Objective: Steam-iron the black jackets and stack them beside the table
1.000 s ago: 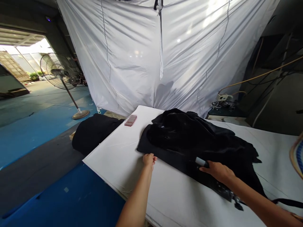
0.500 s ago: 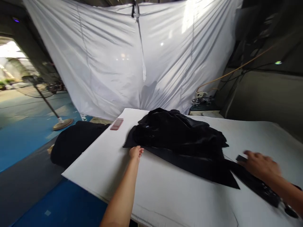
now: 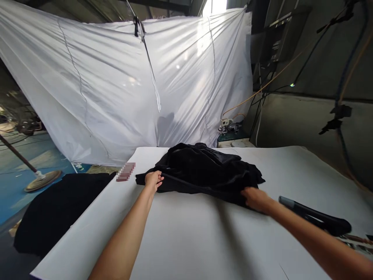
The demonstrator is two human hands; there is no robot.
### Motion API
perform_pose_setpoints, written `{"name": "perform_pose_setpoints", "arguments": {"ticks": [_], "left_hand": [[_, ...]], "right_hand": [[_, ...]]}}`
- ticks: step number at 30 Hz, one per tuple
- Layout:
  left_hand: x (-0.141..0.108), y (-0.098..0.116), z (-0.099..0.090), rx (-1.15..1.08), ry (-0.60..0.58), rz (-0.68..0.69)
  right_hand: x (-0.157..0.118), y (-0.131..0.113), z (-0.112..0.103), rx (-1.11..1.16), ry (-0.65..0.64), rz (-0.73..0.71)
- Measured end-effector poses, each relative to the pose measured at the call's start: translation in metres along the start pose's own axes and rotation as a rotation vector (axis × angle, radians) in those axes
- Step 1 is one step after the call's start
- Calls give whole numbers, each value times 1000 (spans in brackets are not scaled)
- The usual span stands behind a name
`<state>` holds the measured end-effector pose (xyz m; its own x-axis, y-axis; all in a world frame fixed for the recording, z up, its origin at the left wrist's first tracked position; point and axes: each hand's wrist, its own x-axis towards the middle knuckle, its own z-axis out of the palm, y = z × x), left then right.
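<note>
A crumpled black cloth (image 3: 204, 165) lies heaped on the white table (image 3: 186, 233), with a flatter layer along its near side. My left hand (image 3: 154, 181) pinches the near edge of this cloth towards its left end. Closed over the near right edge is my right hand (image 3: 255, 197), with some of its fingers hidden by the fabric. A long black tool (image 3: 317, 216) with a grey end rests on the table to the right of my right forearm; its kind is unclear.
A blurred reddish item (image 3: 126, 172) lies by the table's left edge. Beyond that edge is a dark cloth bundle (image 3: 64, 206). A white sheet (image 3: 116, 85) hangs behind the table, and a small machine (image 3: 229, 126) stands at the back right. Cables hang on the right.
My right hand has left the black tool and moved left to grip the cloth's edge. My left hand now holds the near edge, drawn up towards the heap. The view has turned right.
</note>
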<state>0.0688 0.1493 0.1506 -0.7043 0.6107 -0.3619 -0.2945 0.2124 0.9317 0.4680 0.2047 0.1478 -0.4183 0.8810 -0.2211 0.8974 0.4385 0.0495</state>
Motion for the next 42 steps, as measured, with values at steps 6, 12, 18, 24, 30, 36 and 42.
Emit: {"name": "perform_pose_setpoints", "arguments": {"ticks": [6, 12, 18, 24, 30, 36, 42], "left_hand": [[33, 80, 76, -31, -258, 451], [44, 10, 89, 949, -655, 749], [62, -66, 70, 1425, -835, 660], [44, -78, 74, 1450, -639, 724], [-15, -125, 42, 1400, -646, 785], [-26, -115, 52, 1231, -442, 645], [-23, -56, 28, 585, -522, 418]], "right_hand": [[80, 30, -139, 83, 559, 366], [103, 2, -67, 69, 189, 169], [113, 7, 58, 15, 124, 125], [122, 9, 73, 26, 209, 157], [94, 14, 25, -39, 391, 32], [50, -2, -48, 149, 152, -105], [-6, 4, -101, 685, -335, -57]]}}
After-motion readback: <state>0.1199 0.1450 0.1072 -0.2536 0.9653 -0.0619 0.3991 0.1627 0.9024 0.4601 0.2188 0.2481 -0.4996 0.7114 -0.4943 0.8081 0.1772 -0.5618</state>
